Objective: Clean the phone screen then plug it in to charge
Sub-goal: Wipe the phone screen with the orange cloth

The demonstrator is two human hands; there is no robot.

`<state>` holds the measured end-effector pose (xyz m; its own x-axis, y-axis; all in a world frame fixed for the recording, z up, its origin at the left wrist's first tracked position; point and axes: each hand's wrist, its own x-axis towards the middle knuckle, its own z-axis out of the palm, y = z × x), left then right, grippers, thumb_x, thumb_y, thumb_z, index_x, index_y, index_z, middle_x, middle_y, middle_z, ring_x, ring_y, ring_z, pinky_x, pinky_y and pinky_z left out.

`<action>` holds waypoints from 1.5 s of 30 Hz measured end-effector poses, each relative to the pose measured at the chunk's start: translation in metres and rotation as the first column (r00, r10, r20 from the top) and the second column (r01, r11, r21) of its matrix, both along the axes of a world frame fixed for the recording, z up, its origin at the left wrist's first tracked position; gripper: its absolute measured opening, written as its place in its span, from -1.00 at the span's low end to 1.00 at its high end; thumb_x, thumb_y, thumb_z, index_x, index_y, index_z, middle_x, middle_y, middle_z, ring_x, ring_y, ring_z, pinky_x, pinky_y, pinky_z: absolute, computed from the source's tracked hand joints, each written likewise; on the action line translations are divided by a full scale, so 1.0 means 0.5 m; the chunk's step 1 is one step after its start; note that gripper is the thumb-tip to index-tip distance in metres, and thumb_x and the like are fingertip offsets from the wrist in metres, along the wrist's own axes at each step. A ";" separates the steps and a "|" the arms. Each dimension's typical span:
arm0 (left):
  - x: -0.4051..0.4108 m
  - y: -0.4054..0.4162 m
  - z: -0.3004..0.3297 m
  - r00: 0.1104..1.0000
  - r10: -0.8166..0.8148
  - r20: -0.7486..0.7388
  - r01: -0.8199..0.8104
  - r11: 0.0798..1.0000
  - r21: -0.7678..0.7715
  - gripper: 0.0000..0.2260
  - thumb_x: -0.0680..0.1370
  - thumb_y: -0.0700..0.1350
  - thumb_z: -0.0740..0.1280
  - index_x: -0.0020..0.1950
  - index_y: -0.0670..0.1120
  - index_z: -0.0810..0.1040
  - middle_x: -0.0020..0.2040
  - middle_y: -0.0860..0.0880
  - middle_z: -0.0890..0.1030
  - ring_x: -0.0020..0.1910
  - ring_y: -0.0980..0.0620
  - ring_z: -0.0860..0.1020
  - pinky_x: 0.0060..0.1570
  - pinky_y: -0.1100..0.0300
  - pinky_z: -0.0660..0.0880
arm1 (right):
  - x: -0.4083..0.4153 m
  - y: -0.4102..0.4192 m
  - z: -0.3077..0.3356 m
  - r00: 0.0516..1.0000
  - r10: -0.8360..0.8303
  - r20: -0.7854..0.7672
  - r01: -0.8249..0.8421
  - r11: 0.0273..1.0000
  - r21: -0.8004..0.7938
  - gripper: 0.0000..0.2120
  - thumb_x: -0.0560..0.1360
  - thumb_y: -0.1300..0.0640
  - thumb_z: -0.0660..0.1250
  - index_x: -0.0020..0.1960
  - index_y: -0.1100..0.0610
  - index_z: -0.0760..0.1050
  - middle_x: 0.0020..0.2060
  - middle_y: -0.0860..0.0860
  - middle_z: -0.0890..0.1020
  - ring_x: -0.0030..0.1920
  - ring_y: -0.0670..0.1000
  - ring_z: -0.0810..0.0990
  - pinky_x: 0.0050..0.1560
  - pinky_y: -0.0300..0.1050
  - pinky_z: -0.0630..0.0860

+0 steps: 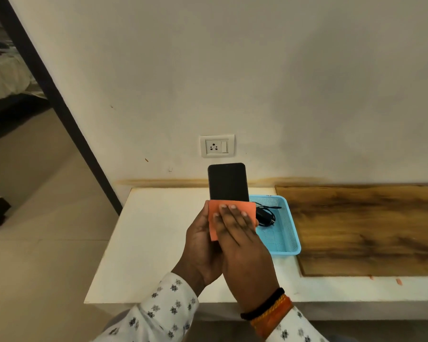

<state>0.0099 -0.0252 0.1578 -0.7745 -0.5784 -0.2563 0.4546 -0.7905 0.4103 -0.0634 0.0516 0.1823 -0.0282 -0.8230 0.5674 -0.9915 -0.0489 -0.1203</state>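
A black phone (227, 182) stands upright above the white table, its dark screen facing me. My left hand (200, 245) grips its lower part from behind and the left side. An orange cloth (242, 211) covers the lower half of the screen. My right hand (240, 240) presses flat on the cloth with straight fingers. A black charger with its cable (266, 214) lies in a light blue tray (286, 236) just right of the hands. A white wall socket with a switch (217, 145) is on the wall right above the phone.
The white table (146, 243) ends at its left edge beside an open floor and a dark door frame (59, 107). A wooden panel (368, 230) lies on the table's right part. The plain wall rises behind.
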 end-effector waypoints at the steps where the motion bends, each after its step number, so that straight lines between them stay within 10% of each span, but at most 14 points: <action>1: 0.000 0.001 0.003 1.000 0.008 -0.004 -0.008 1.000 0.004 -0.31 0.54 0.28 0.24 0.45 -0.23 0.45 0.40 -0.24 0.49 0.30 -0.22 0.53 0.45 -0.11 0.32 | -0.001 -0.010 0.008 1.000 -0.002 0.004 0.002 1.000 -0.008 -0.57 0.51 0.17 0.13 0.31 0.24 0.52 0.29 0.17 0.55 0.33 0.15 0.50 0.47 0.02 0.15; 15: 0.005 -0.004 0.027 0.997 0.070 0.044 -0.067 0.996 -0.062 -0.46 0.60 0.15 0.22 0.47 -0.14 0.44 0.49 -0.18 0.41 0.44 -0.15 0.43 0.41 -0.03 0.39 | -0.002 -0.068 0.058 0.995 -0.036 0.089 0.041 0.998 -0.056 -0.42 0.27 0.37 0.52 0.28 0.26 0.55 0.27 0.17 0.57 0.30 0.18 0.52 0.33 0.16 0.26; 28: 0.029 -0.042 0.002 0.998 0.029 0.054 -0.018 0.981 -0.192 -0.38 0.54 0.30 0.17 0.33 -0.15 0.59 0.31 -0.14 0.61 0.23 -0.16 0.59 0.35 -0.12 0.43 | -0.006 0.027 -0.033 0.987 0.158 -0.044 -0.158 0.987 0.002 -0.54 0.38 0.31 0.35 0.28 0.17 0.56 0.27 0.08 0.58 0.30 0.09 0.53 0.30 0.06 0.39; 33: 0.029 -0.039 -0.004 0.997 0.048 0.056 -0.036 0.977 -0.210 -0.38 0.52 0.33 0.16 0.29 -0.11 0.63 0.33 -0.16 0.60 0.23 -0.19 0.60 0.21 -0.11 0.53 | -0.038 0.042 -0.046 0.967 0.218 -0.134 -0.210 0.975 0.077 -0.35 0.19 0.23 0.60 0.27 0.16 0.56 0.25 0.08 0.60 0.28 0.08 0.55 0.34 0.00 0.27; 38: 0.018 -0.040 0.002 0.995 0.083 0.047 -0.070 0.972 -0.226 -0.40 0.51 0.31 0.19 0.28 -0.10 0.63 0.32 -0.17 0.60 0.23 -0.20 0.59 0.20 -0.13 0.53 | -0.054 0.046 -0.049 0.953 0.261 -0.154 -0.264 0.965 0.004 -0.62 0.51 0.25 0.19 0.30 0.15 0.55 0.27 0.07 0.58 0.29 0.08 0.54 0.31 0.04 0.35; 40: 0.023 -0.045 0.002 0.993 0.105 0.045 -0.090 0.965 -0.245 -0.41 0.52 0.30 0.19 0.30 -0.11 0.61 0.30 -0.18 0.60 0.22 -0.20 0.56 0.25 -0.15 0.51 | -0.063 0.050 -0.059 0.949 0.273 -0.157 -0.270 0.962 0.038 -0.52 0.36 0.24 0.46 0.28 0.13 0.56 0.26 0.05 0.60 0.27 0.07 0.57 0.29 0.02 0.35; 45: 0.058 -0.071 0.008 0.986 0.169 0.006 -0.163 0.958 -0.238 -0.43 0.58 0.26 0.15 0.38 -0.10 0.54 0.35 -0.22 0.55 0.24 -0.24 0.53 0.24 -0.27 0.47 | -0.086 0.081 -0.127 0.936 0.153 0.318 -0.210 0.965 0.155 -0.38 0.31 0.35 0.53 0.30 -0.02 0.53 0.20 -0.17 0.59 0.21 -0.24 0.53 0.35 -0.34 0.26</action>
